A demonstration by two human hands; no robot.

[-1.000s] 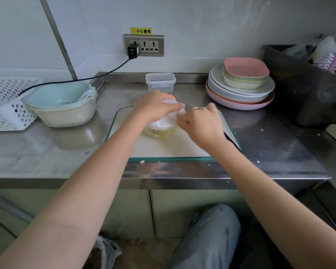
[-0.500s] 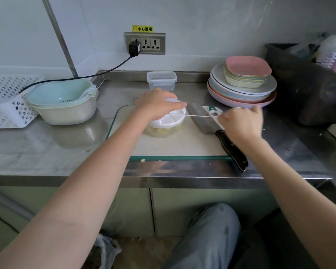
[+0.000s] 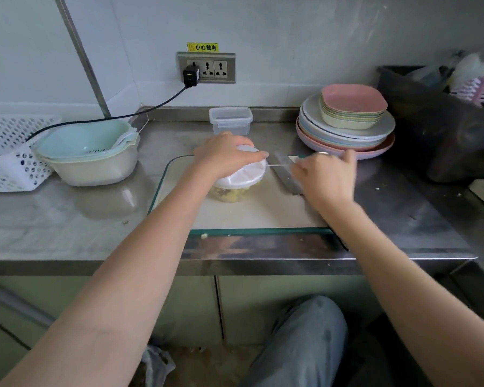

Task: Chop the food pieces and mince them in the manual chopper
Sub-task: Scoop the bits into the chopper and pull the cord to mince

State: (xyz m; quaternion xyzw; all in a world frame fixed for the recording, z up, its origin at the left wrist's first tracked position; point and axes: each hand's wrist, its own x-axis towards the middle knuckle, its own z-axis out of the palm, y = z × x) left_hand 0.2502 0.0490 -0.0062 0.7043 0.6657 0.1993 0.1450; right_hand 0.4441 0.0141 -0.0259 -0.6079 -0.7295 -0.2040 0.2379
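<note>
The manual chopper [image 3: 239, 177] is standing on the glass cutting board [image 3: 176, 174], in the middle of the steel counter [image 3: 67, 219]. The left hand [image 3: 224, 155] is lying on top of its white lid, with the fingers curved down around the lid's edge and holding it in place. Under the lid, yellow food pieces [image 3: 231, 195] are showing through the clear bowl. The right hand [image 3: 326, 177] is staying a little to the right of the chopper, its fingers closed around the pull handle, and the thin white cord [image 3: 277, 165] is stretching from the lid to this hand. A knife [image 3: 287, 174] is lying on the board just behind the right hand, partly hidden by it. A small clear container [image 3: 230, 120] is sitting behind the chopper near the wall. At the left a pale green colander [image 3: 87, 141] is resting inside a cream bowl [image 3: 95, 170], and at the right a stack of plates [image 3: 344, 135] is standing.
</note>
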